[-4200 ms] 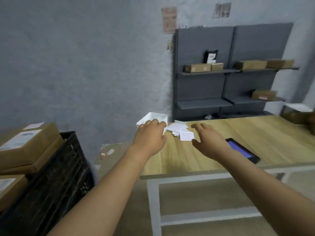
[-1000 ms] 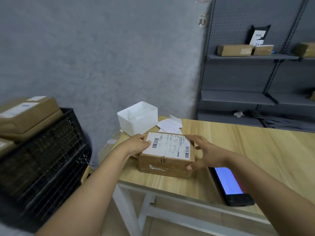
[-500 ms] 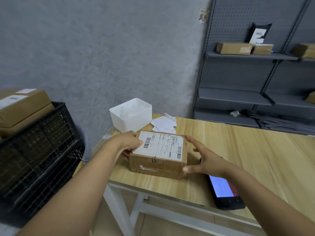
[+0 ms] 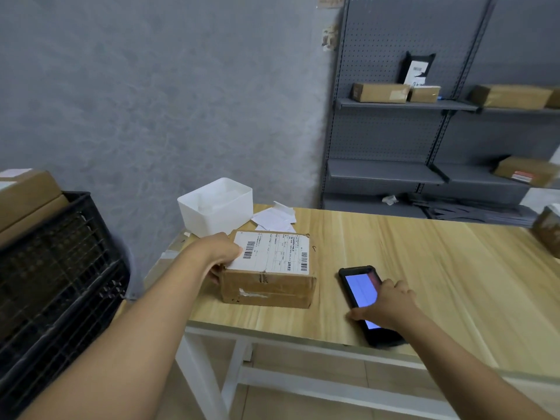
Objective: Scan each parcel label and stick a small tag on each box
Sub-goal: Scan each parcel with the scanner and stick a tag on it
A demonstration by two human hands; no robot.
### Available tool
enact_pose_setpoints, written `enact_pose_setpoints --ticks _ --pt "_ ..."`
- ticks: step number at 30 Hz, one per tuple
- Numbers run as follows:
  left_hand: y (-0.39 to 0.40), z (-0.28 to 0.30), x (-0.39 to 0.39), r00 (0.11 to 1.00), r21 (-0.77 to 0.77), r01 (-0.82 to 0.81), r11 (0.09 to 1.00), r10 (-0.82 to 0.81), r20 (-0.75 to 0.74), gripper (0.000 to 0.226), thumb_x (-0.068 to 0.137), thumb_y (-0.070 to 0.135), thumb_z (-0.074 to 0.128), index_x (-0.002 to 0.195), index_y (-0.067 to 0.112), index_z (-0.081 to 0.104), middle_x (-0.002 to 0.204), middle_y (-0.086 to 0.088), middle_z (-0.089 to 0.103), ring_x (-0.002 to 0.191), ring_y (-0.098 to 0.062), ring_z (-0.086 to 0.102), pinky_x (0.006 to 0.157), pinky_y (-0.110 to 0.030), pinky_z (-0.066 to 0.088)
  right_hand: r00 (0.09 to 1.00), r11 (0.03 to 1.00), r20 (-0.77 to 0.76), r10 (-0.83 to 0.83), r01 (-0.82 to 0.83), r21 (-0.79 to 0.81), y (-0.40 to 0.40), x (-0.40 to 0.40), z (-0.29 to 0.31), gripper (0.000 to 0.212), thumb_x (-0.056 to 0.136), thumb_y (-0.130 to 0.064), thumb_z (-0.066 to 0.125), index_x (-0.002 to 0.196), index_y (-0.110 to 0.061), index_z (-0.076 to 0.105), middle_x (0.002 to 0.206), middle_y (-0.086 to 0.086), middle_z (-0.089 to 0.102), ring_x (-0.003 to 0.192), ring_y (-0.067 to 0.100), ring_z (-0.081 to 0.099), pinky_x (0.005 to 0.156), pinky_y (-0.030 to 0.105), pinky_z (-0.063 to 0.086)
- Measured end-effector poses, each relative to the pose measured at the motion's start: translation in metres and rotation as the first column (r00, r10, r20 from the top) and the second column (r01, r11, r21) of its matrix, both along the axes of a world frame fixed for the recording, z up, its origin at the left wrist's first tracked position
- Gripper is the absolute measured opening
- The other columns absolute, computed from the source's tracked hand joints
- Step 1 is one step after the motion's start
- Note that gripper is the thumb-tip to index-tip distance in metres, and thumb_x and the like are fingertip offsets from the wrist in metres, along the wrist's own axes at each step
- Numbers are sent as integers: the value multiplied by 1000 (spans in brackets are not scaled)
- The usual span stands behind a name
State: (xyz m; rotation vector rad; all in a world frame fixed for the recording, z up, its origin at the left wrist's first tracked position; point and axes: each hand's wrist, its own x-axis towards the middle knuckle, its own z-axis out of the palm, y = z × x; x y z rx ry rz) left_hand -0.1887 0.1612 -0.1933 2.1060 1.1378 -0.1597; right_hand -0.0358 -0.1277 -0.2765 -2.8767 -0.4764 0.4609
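Note:
A brown cardboard parcel (image 4: 266,286) with a white barcode label (image 4: 272,253) on top sits near the wooden table's (image 4: 424,268) left front corner. My left hand (image 4: 222,253) grips its left end, thumb on the label. To the right, a black handheld scanner (image 4: 362,286) with a lit blue screen lies flat by the front edge. My right hand (image 4: 388,304) lies over its lower half, fingers curled round its edges. Behind the parcel lie loose white tags (image 4: 274,218) beside a white bin (image 4: 216,206).
A black crate (image 4: 54,283) stands left of the table, with cardboard boxes (image 4: 27,195) stacked on it. A grey shelf unit (image 4: 424,116) with several parcels lines the back wall. Another brown parcel (image 4: 548,228) sits at the table's right edge.
My right hand left the parcel's right end and moved right and toward me onto the scanner. My left hand stays on the parcel's left end. The parcel has not moved on the table.

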Motion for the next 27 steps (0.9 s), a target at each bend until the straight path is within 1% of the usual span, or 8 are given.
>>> enact_pose_setpoints --ticks 4,7,9,13,16,20,24,27 --pt "-3 0 -5 999 15 -5 1000 4 48 16 96 23 43 101 11 52 84 -11 63 63 -24 62 45 -28 54 997 998 48 -61 59 32 -3 -8 8 99 54 -67 76 127 -11 39 119 6 39 102 22 48 82 28 41" --pt "-3 -6 -7 994 11 -2 1000 1 108 14 96 25 44 97 14 53 80 -7 61 62 -21 60 45 -23 50 997 976 -50 -66 75 206 -6 -4 25 78 58 -52 81 113 -11 44 112 4 39 80 14 50 60 26 40" --pt "-2 -12 -8 986 6 -1 1000 0 166 13 97 26 45 98 15 53 78 -1 60 64 -17 58 46 -21 46 995 944 -97 -33 63 324 -5 -1 43 65 60 -47 80 103 -11 49 110 7 48 78 15 54 55 25 40" --pt "0 -22 -11 963 7 -20 1000 18 269 17 97 29 49 107 18 56 87 3 62 77 -18 61 60 -25 50 989 916 121 85 -125 381 12 -7 91 63 56 -47 83 96 -13 49 100 5 49 74 14 52 52 23 37" --pt "0 -24 -12 960 18 -49 999 42 277 32 97 33 50 121 12 54 110 -7 63 96 -27 61 79 -35 55 950 907 197 242 -294 300 28 -24 128 63 53 -52 83 92 -14 52 91 2 54 75 15 55 55 26 44" --pt "1 -27 -13 953 -16 -73 997 74 293 32 97 36 49 119 14 53 95 -2 60 80 -21 60 58 -28 50 833 851 205 514 -525 -4 47 -56 154 69 52 -60 78 101 -20 52 92 -6 49 79 15 55 69 32 53" --pt "2 -28 -15 955 25 -55 998 45 295 36 98 34 49 124 9 52 115 -10 62 96 -27 59 75 -33 52 791 815 195 580 -561 -148 60 -73 157 72 51 -59 78 105 -22 48 91 -9 41 81 17 54 68 35 53" --pt "1 -27 -14 951 12 -50 999 44 305 38 98 33 49 126 8 52 119 -11 62 99 -27 59 75 -33 50 782 804 191 593 -559 -205 62 -75 159 70 52 -59 78 103 -23 47 90 -9 39 80 17 54 63 32 51"
